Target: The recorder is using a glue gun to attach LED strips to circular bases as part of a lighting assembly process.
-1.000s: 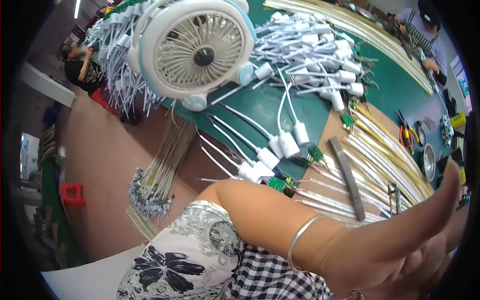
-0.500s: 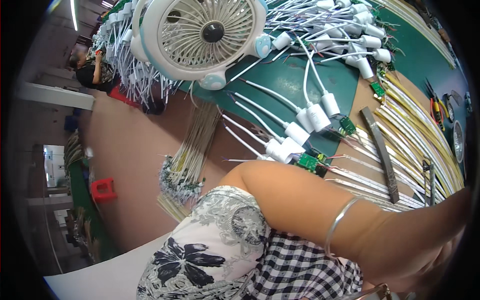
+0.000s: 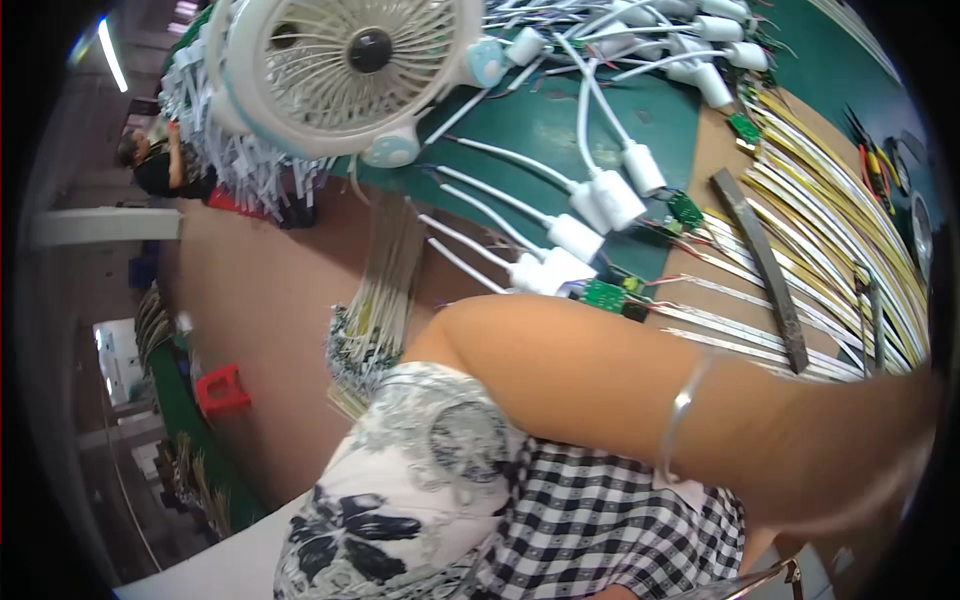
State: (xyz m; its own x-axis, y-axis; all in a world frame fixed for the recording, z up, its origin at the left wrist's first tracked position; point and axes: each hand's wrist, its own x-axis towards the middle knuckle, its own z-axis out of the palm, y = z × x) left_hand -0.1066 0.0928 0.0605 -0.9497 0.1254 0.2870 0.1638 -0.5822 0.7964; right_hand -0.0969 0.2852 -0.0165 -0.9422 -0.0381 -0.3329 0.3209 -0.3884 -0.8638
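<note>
My left arm, in a patterned sleeve (image 3: pixel 440 450) and with a silver bangle (image 3: pixel 683 405) on the wrist, bends across the lower part of the view. At the dark right rim is my left hand (image 3: pixel 885 460), close to the camera and blurred; its fingers cannot be made out. My right hand is out of view. Just beyond the forearm lie white lamp caps (image 3: pixel 575 238) with white cables. A green circuit board (image 3: pixel 604 295) is wired by red and white leads to LED strips (image 3: pixel 735 345). A dark flat bar (image 3: pixel 762 270) lies across the strips.
A white fan (image 3: pixel 370 50) stands on the green table (image 3: pixel 560 125) beside a heap of caps and cables (image 3: pixel 690 45). Pliers (image 3: pixel 878 170) lie at the far right. Bundled strips (image 3: pixel 385 270), a red stool (image 3: pixel 222 390) and another person (image 3: pixel 160 165) are to the left.
The table, fan and caps have shifted left and slightly up in view. My left forearm reaches a little further across, with the hand still at the right rim and more blurred.
</note>
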